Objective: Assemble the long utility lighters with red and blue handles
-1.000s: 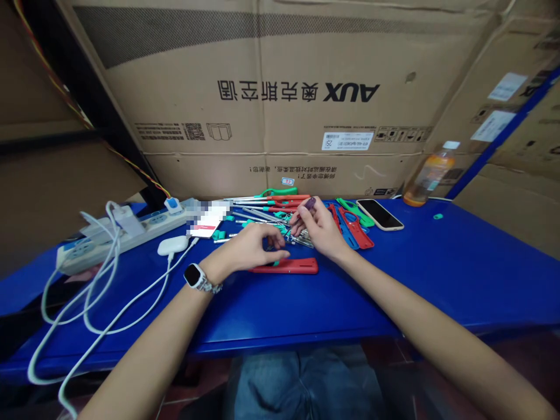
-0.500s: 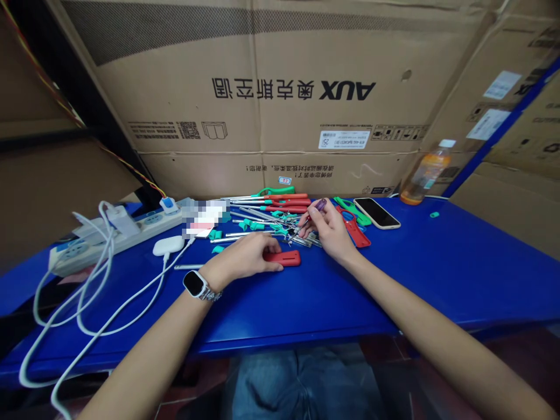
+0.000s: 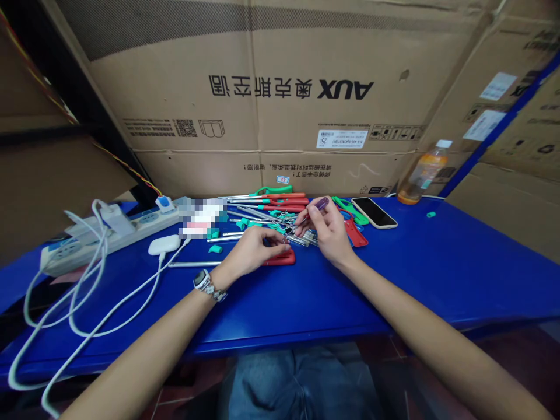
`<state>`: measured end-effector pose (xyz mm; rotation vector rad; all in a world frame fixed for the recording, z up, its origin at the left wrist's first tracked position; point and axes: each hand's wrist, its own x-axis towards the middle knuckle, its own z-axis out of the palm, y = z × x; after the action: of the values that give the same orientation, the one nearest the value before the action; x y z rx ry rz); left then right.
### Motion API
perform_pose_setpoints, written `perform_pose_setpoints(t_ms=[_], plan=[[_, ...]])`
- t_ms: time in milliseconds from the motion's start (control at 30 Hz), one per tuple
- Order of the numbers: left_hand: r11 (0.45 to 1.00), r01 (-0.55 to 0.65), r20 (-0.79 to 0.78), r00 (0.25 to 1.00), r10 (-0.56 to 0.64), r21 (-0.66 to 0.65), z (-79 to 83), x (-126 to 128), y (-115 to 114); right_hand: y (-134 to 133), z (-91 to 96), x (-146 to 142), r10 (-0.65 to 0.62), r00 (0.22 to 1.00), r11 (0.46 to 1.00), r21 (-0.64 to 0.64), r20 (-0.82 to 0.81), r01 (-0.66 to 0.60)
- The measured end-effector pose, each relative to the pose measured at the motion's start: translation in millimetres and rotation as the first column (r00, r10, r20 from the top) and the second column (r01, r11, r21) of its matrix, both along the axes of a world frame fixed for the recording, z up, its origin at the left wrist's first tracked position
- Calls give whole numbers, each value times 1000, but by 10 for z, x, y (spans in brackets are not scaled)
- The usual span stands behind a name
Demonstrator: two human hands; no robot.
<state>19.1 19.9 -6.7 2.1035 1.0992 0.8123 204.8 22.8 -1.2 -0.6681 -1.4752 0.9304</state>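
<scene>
My right hand point(image 3: 333, 234) grips a screwdriver with a purple handle point(image 3: 322, 203), its shaft slanting down to the left. At the screwdriver's tip, the fingertips of my left hand point(image 3: 256, 249) are pinched together; what lies between them is too small to make out. Just under these fingers a red long-nosed lighter point(image 3: 286, 258) lies on the table, its metal tube point(image 3: 192, 264) pointing left. Behind both hands are more red lighters point(image 3: 286, 202), loose metal tubes point(image 3: 227, 237) and several small teal plastic pieces point(image 3: 215, 249).
A blue table point(image 3: 350, 303) stands against a large cardboard box point(image 3: 284, 122). To the left are a white power strip point(image 3: 146, 221), white cables point(image 3: 105, 251) and a white charger case point(image 3: 164, 245). On the right are red-handled parts point(image 3: 356, 233), a phone point(image 3: 374, 212) and a drink bottle point(image 3: 422, 175).
My left hand has let go of the red lighter and risen slightly, bringing its fingertips to the screwdriver's tip. My right hand still holds the screwdriver in nearly the same place.
</scene>
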Motion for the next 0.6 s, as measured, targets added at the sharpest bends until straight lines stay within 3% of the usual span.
perform_pose_setpoints(t_ms=[600], plan=[[994, -65, 36, 997, 69, -91, -68, -34, 56, -67, 25, 1, -45, 997, 998, 47, 56, 43]])
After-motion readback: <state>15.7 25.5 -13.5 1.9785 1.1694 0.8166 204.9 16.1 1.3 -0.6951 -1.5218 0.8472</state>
